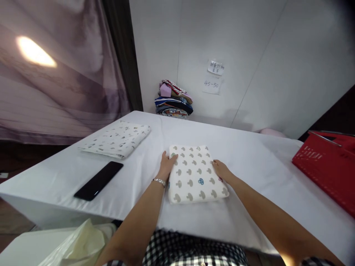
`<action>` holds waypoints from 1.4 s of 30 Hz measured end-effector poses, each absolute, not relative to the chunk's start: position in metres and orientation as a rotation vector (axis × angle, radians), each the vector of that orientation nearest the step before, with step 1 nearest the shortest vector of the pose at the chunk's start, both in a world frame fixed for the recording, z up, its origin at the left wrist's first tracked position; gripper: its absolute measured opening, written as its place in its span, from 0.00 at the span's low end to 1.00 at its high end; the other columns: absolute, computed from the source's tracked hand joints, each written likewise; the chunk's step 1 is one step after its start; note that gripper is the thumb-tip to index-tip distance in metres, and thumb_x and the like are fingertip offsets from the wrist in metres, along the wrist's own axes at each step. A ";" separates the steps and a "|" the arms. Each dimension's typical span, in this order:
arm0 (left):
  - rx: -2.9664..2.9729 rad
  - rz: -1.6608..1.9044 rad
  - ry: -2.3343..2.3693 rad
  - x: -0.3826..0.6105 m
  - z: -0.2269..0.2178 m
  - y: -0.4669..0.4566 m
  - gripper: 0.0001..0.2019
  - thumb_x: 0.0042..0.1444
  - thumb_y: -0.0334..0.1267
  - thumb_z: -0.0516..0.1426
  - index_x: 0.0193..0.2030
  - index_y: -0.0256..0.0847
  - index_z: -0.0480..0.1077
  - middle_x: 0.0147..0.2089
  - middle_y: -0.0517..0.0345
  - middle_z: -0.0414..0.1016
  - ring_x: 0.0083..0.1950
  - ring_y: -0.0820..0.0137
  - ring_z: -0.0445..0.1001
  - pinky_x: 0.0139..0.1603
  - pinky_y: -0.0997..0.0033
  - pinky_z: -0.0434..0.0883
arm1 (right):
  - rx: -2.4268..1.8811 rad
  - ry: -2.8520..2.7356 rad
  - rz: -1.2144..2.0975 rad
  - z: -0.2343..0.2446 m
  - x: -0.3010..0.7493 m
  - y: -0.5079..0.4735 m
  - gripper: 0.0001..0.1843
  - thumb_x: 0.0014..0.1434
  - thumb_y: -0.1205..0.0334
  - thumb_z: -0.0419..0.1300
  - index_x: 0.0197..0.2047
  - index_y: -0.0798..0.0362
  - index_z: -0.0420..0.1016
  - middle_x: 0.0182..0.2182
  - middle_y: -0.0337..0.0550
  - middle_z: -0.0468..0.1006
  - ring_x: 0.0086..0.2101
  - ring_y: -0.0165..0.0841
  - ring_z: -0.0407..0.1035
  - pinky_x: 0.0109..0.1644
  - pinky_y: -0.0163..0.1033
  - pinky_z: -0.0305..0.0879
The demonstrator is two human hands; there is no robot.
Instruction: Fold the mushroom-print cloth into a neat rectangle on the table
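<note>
A folded white cloth (194, 173) printed with grey-brown mushrooms and a few coloured ones lies before me at the middle of the table. On its left edge is my left hand (167, 164), thumb over the top and a bracelet at the wrist. The opposite edge is gripped by my right hand (220, 170), whose fingers are partly hidden at the cloth's side. Further left, a second folded white cloth (119, 139) with small scattered prints lies flat, apart from both hands.
A black phone (99, 181) lies on the white-covered table (146, 162) to the left. At the right stands a red plastic basket (330, 162). Folded clothes (174, 99) are stacked against the wall behind. Below the left front edge is a pale plastic bag (83, 244).
</note>
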State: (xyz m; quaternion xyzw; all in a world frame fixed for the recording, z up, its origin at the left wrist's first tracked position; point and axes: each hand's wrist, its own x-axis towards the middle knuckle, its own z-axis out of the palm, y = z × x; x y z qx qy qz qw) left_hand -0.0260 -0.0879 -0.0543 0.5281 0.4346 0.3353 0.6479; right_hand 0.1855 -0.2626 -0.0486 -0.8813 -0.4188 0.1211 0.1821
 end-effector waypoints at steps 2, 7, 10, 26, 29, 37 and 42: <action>1.225 0.706 1.010 -0.032 -0.051 -0.096 0.49 0.44 0.47 0.65 0.68 0.41 0.41 0.60 0.41 0.64 0.51 0.61 0.72 0.50 0.64 0.69 | -2.432 -1.096 0.428 -0.043 0.180 -0.273 0.25 0.64 0.51 0.41 0.56 0.57 0.64 0.46 0.54 0.75 0.39 0.37 0.72 0.39 0.38 0.66; 1.304 0.670 0.975 -0.038 -0.038 -0.108 0.43 0.41 0.41 0.67 0.63 0.39 0.53 0.54 0.41 0.70 0.47 0.59 0.74 0.47 0.62 0.70 | -2.079 -0.851 0.792 -0.043 0.164 -0.299 0.30 0.59 0.44 0.49 0.60 0.50 0.59 0.45 0.49 0.75 0.34 0.34 0.72 0.34 0.36 0.68; 1.355 0.745 0.920 -0.029 -0.018 -0.095 0.45 0.41 0.37 0.67 0.65 0.41 0.50 0.51 0.44 0.72 0.45 0.61 0.74 0.47 0.63 0.70 | -1.983 -0.820 0.751 -0.052 0.155 -0.300 0.31 0.60 0.47 0.49 0.63 0.49 0.54 0.36 0.44 0.77 0.29 0.32 0.71 0.33 0.37 0.68; 2.236 0.690 0.672 0.001 -0.023 -0.163 0.11 0.52 0.45 0.58 0.39 0.43 0.72 0.41 0.51 0.73 0.49 0.58 0.69 0.55 0.60 0.60 | -1.797 -0.619 0.608 -0.071 0.173 -0.261 0.16 0.58 0.56 0.51 0.45 0.55 0.70 0.29 0.41 0.75 0.17 0.25 0.64 0.16 0.30 0.56; 2.307 0.589 0.684 0.014 -0.021 -0.195 0.14 0.48 0.50 0.60 0.36 0.42 0.72 0.38 0.49 0.72 0.46 0.55 0.69 0.51 0.58 0.61 | -1.837 -0.589 0.561 -0.073 0.191 -0.238 0.16 0.57 0.56 0.51 0.41 0.56 0.71 0.29 0.42 0.75 0.17 0.25 0.63 0.16 0.30 0.55; 2.477 0.444 0.924 0.029 -0.021 -0.208 0.05 0.47 0.36 0.56 0.32 0.41 0.66 0.37 0.51 0.70 0.44 0.59 0.68 0.46 0.63 0.62 | -1.891 -0.571 0.396 -0.088 0.221 -0.198 0.18 0.50 0.54 0.56 0.38 0.58 0.75 0.25 0.43 0.77 0.25 0.32 0.70 0.26 0.32 0.62; 2.547 0.294 0.995 0.026 -0.018 -0.208 0.03 0.49 0.33 0.52 0.32 0.41 0.64 0.35 0.57 0.72 0.38 0.67 0.70 0.38 0.70 0.62 | -1.860 -0.560 0.306 -0.095 0.228 -0.188 0.19 0.48 0.54 0.55 0.40 0.56 0.76 0.28 0.44 0.78 0.30 0.35 0.71 0.31 0.35 0.64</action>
